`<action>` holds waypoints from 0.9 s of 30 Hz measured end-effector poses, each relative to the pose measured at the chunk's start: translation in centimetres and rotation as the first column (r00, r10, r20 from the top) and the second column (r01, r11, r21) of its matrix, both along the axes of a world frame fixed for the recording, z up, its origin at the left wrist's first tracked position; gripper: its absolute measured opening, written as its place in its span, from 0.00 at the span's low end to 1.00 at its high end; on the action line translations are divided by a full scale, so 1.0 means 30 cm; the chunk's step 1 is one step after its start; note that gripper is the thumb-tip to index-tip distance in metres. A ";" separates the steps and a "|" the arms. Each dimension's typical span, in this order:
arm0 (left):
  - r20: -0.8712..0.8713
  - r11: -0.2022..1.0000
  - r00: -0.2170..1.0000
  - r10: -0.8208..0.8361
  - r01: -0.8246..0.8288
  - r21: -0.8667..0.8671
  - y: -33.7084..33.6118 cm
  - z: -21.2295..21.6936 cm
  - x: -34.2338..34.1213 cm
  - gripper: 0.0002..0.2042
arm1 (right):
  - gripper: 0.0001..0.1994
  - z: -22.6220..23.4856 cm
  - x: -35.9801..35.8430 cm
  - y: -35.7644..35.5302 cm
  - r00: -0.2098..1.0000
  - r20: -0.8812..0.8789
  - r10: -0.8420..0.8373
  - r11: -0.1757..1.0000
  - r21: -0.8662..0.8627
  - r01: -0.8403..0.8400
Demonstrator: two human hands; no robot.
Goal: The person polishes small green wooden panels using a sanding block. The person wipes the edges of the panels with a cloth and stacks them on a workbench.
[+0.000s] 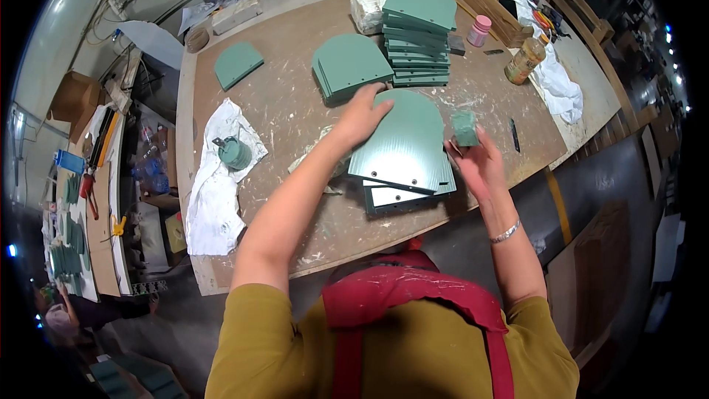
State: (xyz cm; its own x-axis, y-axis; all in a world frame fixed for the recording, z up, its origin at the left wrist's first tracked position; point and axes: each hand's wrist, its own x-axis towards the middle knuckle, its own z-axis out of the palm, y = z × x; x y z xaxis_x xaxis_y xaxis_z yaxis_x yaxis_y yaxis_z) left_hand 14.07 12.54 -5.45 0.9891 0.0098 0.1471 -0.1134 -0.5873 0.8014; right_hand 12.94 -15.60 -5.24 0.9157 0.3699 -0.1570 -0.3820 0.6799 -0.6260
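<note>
A green panel with one rounded end (402,133) lies on a small pile of similar panels at the front of the workbench. My left hand (362,117) grips its upper left edge, the thumb over the top face. Two small dark holes show near its straight edge. At the panel's right side, my right hand (480,161) holds a small green-stained block (464,128), like a sponge or pad, in its fingertips. Behind the panel are a short stack of green panels (351,59) and a taller, uneven stack (419,7).
On the left, an open tin of green paint (235,152) stands on a white cloth (214,210). One loose green panel (238,64) lies behind it. A pink jar (479,29), a bottle (526,60) and a dark slim tool (515,135) are on the workbench's (288,103) right.
</note>
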 end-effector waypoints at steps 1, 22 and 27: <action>0.233 0.973 0.970 0.076 -0.123 0.194 -0.036 0.017 -0.029 0.26 | 0.11 -0.017 0.009 -0.035 1.000 -0.011 -0.018 1.000 -0.010 0.018; 0.107 0.820 0.984 -0.142 0.056 0.570 -0.384 -0.016 -0.340 0.42 | 0.12 0.280 0.101 0.494 -0.454 0.357 0.817 0.469 -0.868 0.162; 0.133 0.797 0.976 -0.174 0.060 0.601 -0.374 0.057 -0.316 0.42 | 0.10 0.263 0.188 0.524 -0.491 0.354 0.796 0.542 -0.778 0.318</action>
State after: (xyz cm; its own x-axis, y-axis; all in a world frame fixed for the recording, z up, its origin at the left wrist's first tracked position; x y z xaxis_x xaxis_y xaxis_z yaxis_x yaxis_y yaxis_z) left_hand 4.58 1.32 -3.74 0.9347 -0.2496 0.2531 -0.3148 -0.9120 0.2630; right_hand 18.57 0.13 2.64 -0.2043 0.9718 0.1179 0.9115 0.2328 -0.3392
